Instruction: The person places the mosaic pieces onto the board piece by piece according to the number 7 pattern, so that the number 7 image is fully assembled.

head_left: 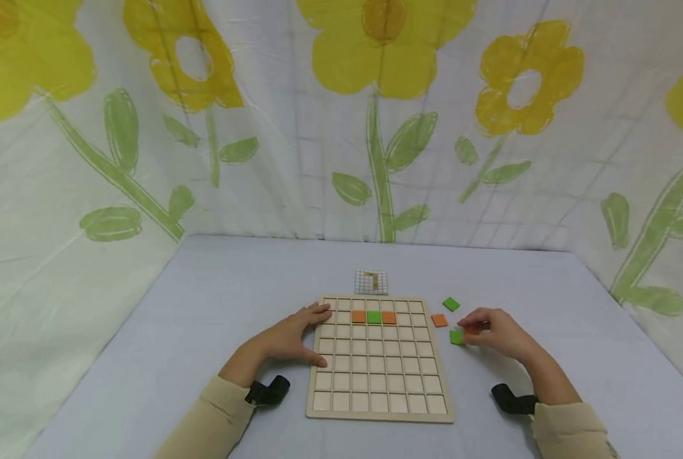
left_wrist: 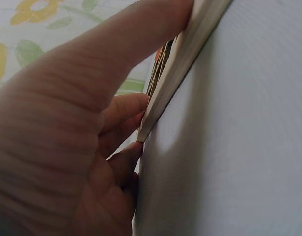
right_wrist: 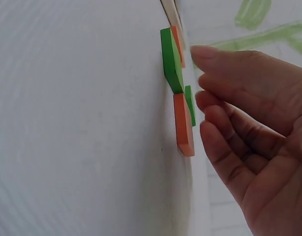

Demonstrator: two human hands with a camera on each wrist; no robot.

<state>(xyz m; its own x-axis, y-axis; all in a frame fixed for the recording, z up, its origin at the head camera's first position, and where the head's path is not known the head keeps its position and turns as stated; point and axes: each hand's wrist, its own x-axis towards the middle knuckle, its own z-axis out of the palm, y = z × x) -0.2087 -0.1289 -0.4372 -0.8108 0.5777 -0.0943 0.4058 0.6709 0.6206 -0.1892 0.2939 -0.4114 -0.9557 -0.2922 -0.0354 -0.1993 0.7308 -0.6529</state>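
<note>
A wooden grid board (head_left: 377, 364) lies on the table, with an orange tile (head_left: 358, 317), a green tile (head_left: 374, 317) and another orange tile (head_left: 388, 317) side by side in its second row. My left hand (head_left: 286, 335) rests on the board's left rim, thumb and fingers spread apart along it. To the right of the board my right hand (head_left: 499, 333) hovers close by loose tiles, its fingers loosely bent with nothing between them. Nearest to it are a green tile (right_wrist: 171, 61) and an orange tile (right_wrist: 184, 125), partly covered by the hand in the head view.
Farther back on the right lie another loose green tile (head_left: 451, 304) and a loose orange tile (head_left: 439, 320). A small card (head_left: 371, 281) printed with a grid and coloured squares is behind the board. A flower-patterned curtain (head_left: 284, 159) hangs at the table's far edge.
</note>
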